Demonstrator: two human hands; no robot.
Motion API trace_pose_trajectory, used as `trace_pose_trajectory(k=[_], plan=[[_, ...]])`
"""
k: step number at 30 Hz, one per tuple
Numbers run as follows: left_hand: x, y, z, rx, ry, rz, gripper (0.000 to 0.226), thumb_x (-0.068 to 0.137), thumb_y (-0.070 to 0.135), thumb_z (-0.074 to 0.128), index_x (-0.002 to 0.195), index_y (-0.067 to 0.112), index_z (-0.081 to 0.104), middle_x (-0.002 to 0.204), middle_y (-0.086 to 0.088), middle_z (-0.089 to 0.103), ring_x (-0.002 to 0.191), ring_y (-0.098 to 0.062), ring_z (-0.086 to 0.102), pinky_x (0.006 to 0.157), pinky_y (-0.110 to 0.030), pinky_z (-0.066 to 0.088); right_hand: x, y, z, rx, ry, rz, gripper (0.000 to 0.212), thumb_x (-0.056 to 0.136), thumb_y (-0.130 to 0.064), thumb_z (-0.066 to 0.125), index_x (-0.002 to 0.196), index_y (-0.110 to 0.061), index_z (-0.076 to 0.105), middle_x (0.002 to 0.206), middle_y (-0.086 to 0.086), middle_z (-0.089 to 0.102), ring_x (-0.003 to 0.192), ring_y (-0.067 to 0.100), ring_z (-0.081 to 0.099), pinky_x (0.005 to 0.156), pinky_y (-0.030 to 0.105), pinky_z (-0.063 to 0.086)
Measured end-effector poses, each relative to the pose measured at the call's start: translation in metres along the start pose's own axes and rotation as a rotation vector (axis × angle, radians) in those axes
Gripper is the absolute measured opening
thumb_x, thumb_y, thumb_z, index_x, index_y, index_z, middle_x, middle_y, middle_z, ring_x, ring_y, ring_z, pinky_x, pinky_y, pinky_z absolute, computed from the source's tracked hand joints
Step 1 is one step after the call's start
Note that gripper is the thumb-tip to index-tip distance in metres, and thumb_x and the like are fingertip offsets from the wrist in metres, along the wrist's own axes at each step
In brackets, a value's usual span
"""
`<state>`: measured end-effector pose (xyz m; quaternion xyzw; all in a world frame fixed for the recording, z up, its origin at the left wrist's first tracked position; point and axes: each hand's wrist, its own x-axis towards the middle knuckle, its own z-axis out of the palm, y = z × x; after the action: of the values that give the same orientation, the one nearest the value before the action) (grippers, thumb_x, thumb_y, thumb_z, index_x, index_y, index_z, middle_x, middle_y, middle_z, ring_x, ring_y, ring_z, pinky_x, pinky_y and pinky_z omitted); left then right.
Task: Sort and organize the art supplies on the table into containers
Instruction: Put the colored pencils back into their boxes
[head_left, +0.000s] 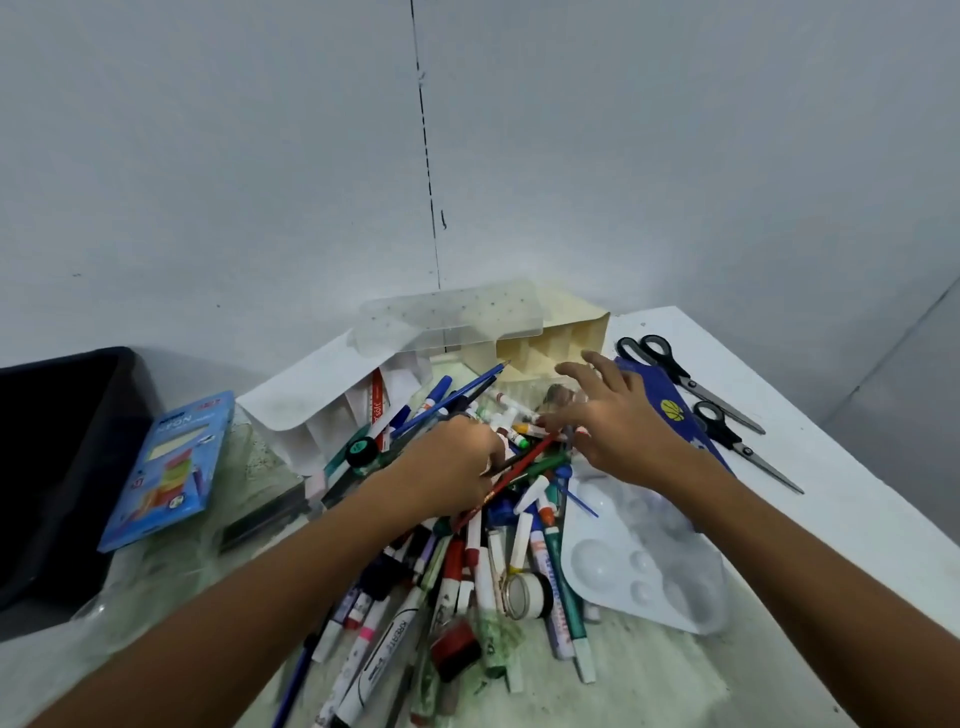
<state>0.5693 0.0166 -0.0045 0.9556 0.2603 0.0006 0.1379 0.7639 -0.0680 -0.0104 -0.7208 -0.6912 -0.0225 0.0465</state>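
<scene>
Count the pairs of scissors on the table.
2. One pair lies at the far right edge; the second lies just nearer, beside it. More could be hidden under the pen pile.

left hand (447, 462) fingers buried in marker pile (467, 545), black bin (57, 467) cropped

Pale grey wall (623, 156) behind the white table (857, 519), a dark seam (427, 156) down the wall's middle.
</scene>
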Motion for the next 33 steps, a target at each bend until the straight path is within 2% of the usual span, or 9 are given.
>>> trace_pose_trajectory(k=[3,8,14,18,22,26,28,30,33], plan=[[-0.001,0.002,-0.006,-0.005,-0.019,-0.02,0.03,0.085,0.005,0.063,0.114,0.011,0.068,0.1,-0.003,0.066,0.085,-0.009,0.048,0.086,-0.027,0.049,0.011,-0.004,-0.004,-0.073,-0.096,-0.065,0.027,0.088,-0.03,0.066,0.115,-0.036,0.068,0.159,0.001,0.016,0.148,0.032,-0.003,0.113,0.054,0.012],[-0.009,0.005,-0.017,-0.008,-0.062,-0.095,0.035,0.084,0.003,0.064,0.118,0.008,0.063,0.104,-0.003,0.064,0.081,-0.009,0.047,0.067,-0.016,0.041,0.022,-0.008,-0.002,-0.098,-0.144,-0.128,0.022,0.089,-0.042,0.061,0.102,-0.029,0.073,0.16,0.002,0.017,0.147,0.034,-0.004,0.115,0.057,0.005],[-0.034,-0.006,-0.034,-0.155,-0.162,-0.223,0.037,0.082,0.01,0.067,0.119,0.013,0.062,0.078,0.008,0.054,0.068,-0.005,0.053,0.064,-0.019,0.047,0.025,-0.001,-0.007,-0.007,-0.159,-0.158,0.017,0.086,-0.04,0.067,0.097,-0.028,0.07,0.157,-0.002,0.021,0.148,0.028,-0.002,0.116,0.049,0.006],[-0.052,-0.02,-0.042,-0.525,-0.085,-0.32,0.004,0.087,0.003,0.057,0.084,0.006,0.056,0.072,-0.005,0.054,0.059,-0.013,0.055,0.056,-0.027,0.049,0.028,0.006,-0.028,0.295,-0.148,-0.117,0.011,0.083,-0.024,0.073,0.086,-0.031,0.065,0.148,-0.001,0.035,0.144,0.022,0.015,0.115,0.046,0.02],[-0.05,-0.024,-0.038,-0.946,0.162,-0.43,0.022,0.092,-0.005,0.037,0.079,0.007,0.051,0.061,-0.003,0.051,0.055,-0.016,0.047,0.048,-0.023,0.037,0.03,0.011,-0.05,0.902,-0.189,-0.044,0.012,0.082,-0.005,0.073,0.083,-0.016,0.068,0.104,0.011,0.067,0.097,0.021,0.062,0.085,0.035,0.047],[-0.044,-0.019,-0.033,-1.223,0.286,-0.413,0.022,0.101,0.009,0.04,0.094,0.002,0.06,0.063,-0.006,0.057,0.053,-0.018,0.052,0.048,-0.024,0.043,0.033,0.002,-0.049,1.42,-0.089,0.108,0.016,0.082,0.004,0.067,0.094,-0.007,0.066,0.086,0.021,0.069,0.072,0.028,0.063,0.067,0.039,0.05],[-0.041,-0.015,-0.03,-1.309,0.328,-0.412,0.025,0.101,0.008,0.041,0.093,0.0,0.063,0.077,-0.013,0.066,0.071,-0.029,0.066,0.066,-0.034,0.056,0.036,-0.009,-0.048,1.599,-0.033,0.186,0.016,0.082,0.005,0.066,0.093,-0.007,0.064,0.08,0.017,0.068,0.063,0.023,0.061,0.056,0.028,0.048],[-0.038,-0.011,-0.027,-1.381,0.322,-0.413,0.027,0.101,0.006,0.04,0.093,-0.002,0.065,0.094,-0.02,0.071,0.092,-0.035,0.069,0.085,-0.044,0.056,0.04,-0.022,-0.048,1.727,-0.022,0.226,0.015,0.081,0.005,0.066,0.092,-0.005,0.062,0.077,0.012,0.068,0.06,0.02,0.061,0.052,0.024,0.047],[-0.037,-0.001,-0.024,-1.55,0.239,-0.401,0.025,0.102,0.009,0.036,0.103,-0.003,0.058,0.098,-0.026,0.069,0.085,-0.04,0.068,0.077,-0.046,0.057,0.044,-0.04,-0.044,1.729,0.019,0.23,0.014,0.081,0.005,0.068,0.091,-0.004,0.063,0.075,0.012,0.069,0.057,0.019,0.062,0.05,0.023,0.05]])
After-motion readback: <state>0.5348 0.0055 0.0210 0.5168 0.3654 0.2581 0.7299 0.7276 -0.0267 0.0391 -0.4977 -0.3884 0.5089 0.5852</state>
